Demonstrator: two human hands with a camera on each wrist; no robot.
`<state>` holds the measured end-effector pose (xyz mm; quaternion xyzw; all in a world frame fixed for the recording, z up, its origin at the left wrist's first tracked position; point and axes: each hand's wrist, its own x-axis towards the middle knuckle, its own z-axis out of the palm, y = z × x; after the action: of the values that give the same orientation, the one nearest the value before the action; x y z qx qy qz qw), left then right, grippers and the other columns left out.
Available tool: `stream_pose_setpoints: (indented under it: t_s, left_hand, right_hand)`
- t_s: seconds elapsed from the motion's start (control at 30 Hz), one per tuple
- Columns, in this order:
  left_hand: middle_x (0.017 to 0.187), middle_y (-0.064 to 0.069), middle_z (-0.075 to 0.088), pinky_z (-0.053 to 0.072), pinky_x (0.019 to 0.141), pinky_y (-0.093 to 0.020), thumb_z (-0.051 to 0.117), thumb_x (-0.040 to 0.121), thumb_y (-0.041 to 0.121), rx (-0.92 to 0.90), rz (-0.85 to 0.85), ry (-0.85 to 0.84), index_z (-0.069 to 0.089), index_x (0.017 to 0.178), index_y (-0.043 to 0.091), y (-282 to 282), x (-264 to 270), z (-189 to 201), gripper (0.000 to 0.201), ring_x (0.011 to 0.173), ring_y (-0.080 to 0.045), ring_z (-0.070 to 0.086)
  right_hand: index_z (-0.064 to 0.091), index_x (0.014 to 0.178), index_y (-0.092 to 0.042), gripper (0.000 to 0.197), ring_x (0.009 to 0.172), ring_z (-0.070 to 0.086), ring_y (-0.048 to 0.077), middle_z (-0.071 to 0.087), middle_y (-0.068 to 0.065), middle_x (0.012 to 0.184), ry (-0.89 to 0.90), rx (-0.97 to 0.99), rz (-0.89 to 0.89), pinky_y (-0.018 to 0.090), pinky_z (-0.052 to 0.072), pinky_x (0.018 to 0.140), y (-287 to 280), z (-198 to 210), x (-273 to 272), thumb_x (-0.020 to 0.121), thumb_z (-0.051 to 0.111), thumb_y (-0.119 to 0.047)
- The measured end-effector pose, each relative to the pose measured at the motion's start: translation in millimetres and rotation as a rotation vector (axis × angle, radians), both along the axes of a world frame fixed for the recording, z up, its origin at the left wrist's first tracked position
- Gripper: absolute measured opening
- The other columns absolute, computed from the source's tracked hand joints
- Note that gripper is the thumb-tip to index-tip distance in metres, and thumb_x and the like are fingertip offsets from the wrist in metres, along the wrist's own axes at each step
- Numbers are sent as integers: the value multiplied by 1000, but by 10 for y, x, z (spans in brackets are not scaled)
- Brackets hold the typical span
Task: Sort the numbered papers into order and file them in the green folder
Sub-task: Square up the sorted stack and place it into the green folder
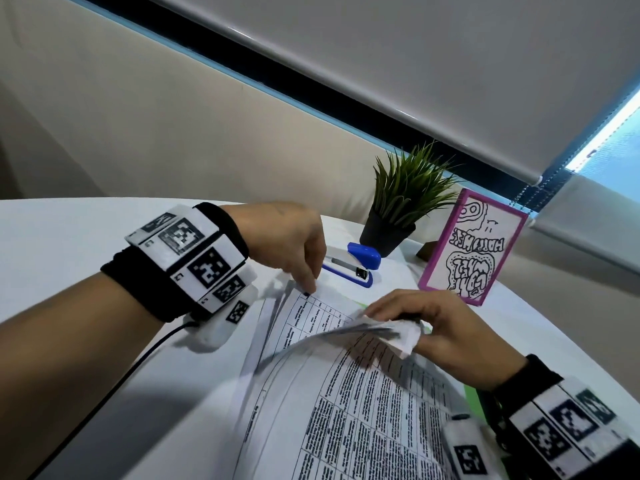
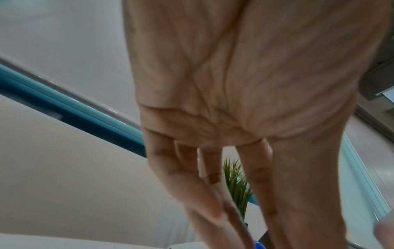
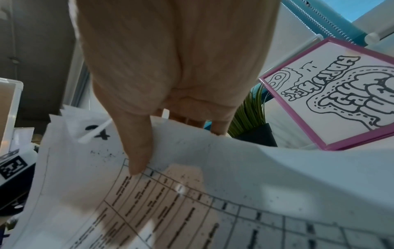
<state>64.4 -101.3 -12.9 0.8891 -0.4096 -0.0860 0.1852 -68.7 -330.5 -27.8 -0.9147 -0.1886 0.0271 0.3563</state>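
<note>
Right hand [image 1: 446, 332]: thumb on top and fingers behind, pinching the lifted far corner of the upper papers [image 1: 363, 403], which curl up off the stack.
Left hand [image 1: 291, 244]: fingers extended and pointing down; one fingertip presses the far corner of a lower sheet [image 1: 311, 313] exposed beneath the lifted ones.
Papers: printed with tables, fanned in a stack on the counter [image 1: 69, 244], between the two hands.
Folder [image 1: 474, 396]: green edge showing beneath the stack on its right side, just beside the right wrist; another sliver of green shows past the lifted corner.
Counter: white, rounded edge. On its far part, beyond the papers: blue stapler [image 1: 356, 265] just past the left fingertips, plant [image 1: 405, 199] in a black pot, pink frame [image 1: 474, 244] with a black doodle drawing.
Room: beige wall, dark window band, pale roller blind with a bead chain at right.
Right wrist view only: handwritten black mark near the corner of the held sheet [image 3: 149, 193], with the thumb [image 3: 136, 143] flat against it; the frame [image 3: 341, 94] close behind.
Left wrist view only: palm [image 2: 234, 84] and straight fingers from below; plant [image 2: 236, 183] seen between the fingers; paper contact out of view.
</note>
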Motion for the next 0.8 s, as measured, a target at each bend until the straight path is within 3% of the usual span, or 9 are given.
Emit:
stream_pose_setpoints:
  t_s: [0.13, 0.23, 0.4, 0.57, 0.7, 0.8]
  left_hand:
    - [84, 5, 66, 37, 50, -10, 78, 77, 39, -69, -67, -45, 71, 72, 26, -25, 7, -9, 16, 64, -3, 54]
    - [82, 2, 64, 40, 57, -21, 67, 86, 45, -70, -113, -12, 67, 71, 27, -42, -7, 14, 23, 70, -10, 57]
    - [61, 8, 63, 41, 52, -14, 60, 89, 50, -66, -101, 101, 72, 79, 20, -52, -4, -2, 33, 53, -1, 54]
    - [55, 11, 65, 53, 62, -23, 63, 89, 44, -104, -78, 280, 66, 70, 17, -7, 18, -6, 33, 67, -11, 67]
    - [61, 7, 69, 53, 62, -22, 63, 93, 31, -102, -94, 334, 63, 73, 15, 35, -8, 33, 26, 73, -14, 72]
    - [70, 1, 73, 53, 63, -23, 59, 95, 22, -85, -83, 331, 65, 80, 15, 58, -21, 47, 18, 77, -15, 72]
  right_hand:
    - [77, 91, -25, 13, 124, 56, 9, 62, -10, 130, -37, -26, 0, 36, 47, 102, 14, -11, 17, 80, 76, -19]
    - [78, 93, -19, 14, 129, 50, 5, 58, -14, 136, -21, -53, -20, 39, 42, 108, 6, 3, 29, 81, 77, -13]
    - [78, 91, -22, 12, 116, 62, 7, 67, -12, 124, -37, -9, -35, 29, 50, 97, 35, 34, -4, 80, 75, -18]
    - [79, 90, -15, 14, 93, 69, 10, 73, -7, 97, -84, -19, -50, 19, 52, 80, -27, 7, -22, 77, 78, -9]
    - [77, 86, -13, 14, 82, 69, 16, 72, -2, 88, -65, 33, -57, 24, 53, 74, -40, -2, -22, 75, 80, -5]
    - [70, 102, -16, 29, 87, 70, 18, 73, 1, 97, -17, 105, -81, 29, 56, 78, -17, -2, -40, 75, 80, -11]
